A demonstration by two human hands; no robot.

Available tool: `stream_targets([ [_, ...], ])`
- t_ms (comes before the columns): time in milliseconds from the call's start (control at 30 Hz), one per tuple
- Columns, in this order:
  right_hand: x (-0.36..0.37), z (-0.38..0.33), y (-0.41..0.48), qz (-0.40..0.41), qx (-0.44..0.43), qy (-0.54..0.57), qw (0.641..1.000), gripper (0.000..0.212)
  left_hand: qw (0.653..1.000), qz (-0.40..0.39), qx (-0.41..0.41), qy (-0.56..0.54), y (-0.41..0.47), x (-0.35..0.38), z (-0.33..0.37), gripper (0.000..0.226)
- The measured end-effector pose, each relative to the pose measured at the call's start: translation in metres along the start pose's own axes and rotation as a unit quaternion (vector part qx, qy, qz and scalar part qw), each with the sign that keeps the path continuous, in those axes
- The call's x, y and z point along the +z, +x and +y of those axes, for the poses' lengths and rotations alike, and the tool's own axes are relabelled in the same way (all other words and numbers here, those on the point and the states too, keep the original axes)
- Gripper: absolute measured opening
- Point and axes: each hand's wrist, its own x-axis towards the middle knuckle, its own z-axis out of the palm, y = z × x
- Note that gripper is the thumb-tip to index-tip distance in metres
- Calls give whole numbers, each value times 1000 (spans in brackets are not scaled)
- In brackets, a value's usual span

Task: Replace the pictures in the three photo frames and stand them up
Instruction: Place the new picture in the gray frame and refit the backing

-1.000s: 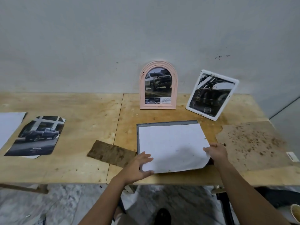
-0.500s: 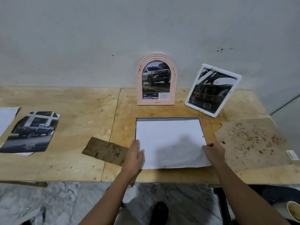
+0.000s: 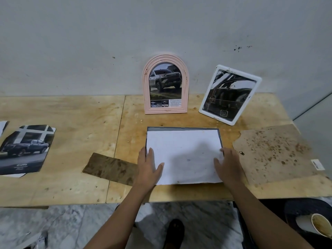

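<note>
A grey rectangular frame lies face down on the plywood table, with a white sheet lying in it, blank side up. My left hand rests flat on the sheet's left edge. My right hand lies flat on its right edge, fingers straight. A pink arched frame with a truck picture stands against the wall. To its right a white frame with a dark picture leans back against the wall.
A loose car picture lies at the table's left, with a white paper edge beyond it. A brown backing strip lies left of the grey frame, a large stained backing board right of it. A paper cup sits low right.
The sheet has been squared into the grey frame. My left hand shifted from its lower corner up onto the left edge; my right hand slid inward and flattened on the right edge.
</note>
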Motion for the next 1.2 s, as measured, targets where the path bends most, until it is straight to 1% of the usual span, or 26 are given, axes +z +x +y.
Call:
stream_targets([
  [67, 9, 1, -3, -60, -50, -7, 997, 42, 998, -33, -44, -21, 0, 1, 3, 79],
  [133, 17, 4, -6, -119, -68, -37, 990, 46, 997, -33, -64, -36, 0, 3, 4, 81],
  [167, 21, 7, -6, -131, -79, -61, 986, 48, 997, -25, -64, -33, 0, 5, 4, 80],
  [233, 26, 9, -8, -133, -87, -89, 983, 49, 998, -2, -59, -21, -1, 9, 3, 73],
  [300, 28, 10, -8, -132, -81, -86, 984, 50, 998, 19, -58, 1, -3, 11, 1, 67],
  [367, 28, 9, -9, -129, -81, -88, 984, 50, 998, 26, -30, 46, -6, 14, -2, 68],
  [433, 29, 8, -9, -124, -81, -97, 984, 51, 995, 7, 5, 102, -4, 16, -4, 73],
  [500, 29, 8, -9, -120, -78, -107, 984, 51, 991, -22, 19, 131, -1, 18, -3, 74],
  [567, 30, 7, -10, -119, -76, -112, 984, 52, 988, -36, 21, 152, 4, 17, -1, 72],
  [633, 30, 6, -11, -119, -76, -119, 983, 52, 985, -48, 17, 162, 6, 14, 1, 71],
  [767, 27, 3, -10, -126, -71, -129, 981, 55, 986, -66, 8, 151, 7, 10, 5, 71],
  [933, 23, -2, -6, -168, -61, -121, 976, 61, 988, -69, 14, 140, 8, 5, 11, 71],
  [1067, 25, -7, -5, -134, -58, -114, 983, 65, 983, -77, 41, 163, 15, 4, 11, 76],
  [1133, 27, -10, -10, -118, -67, -104, 985, 72, 974, -91, 75, 195, 19, 2, 8, 79],
  [1200, 32, -11, -16, -129, -80, -112, 982, 85, 969, -109, 94, 199, 23, 2, 5, 81],
])
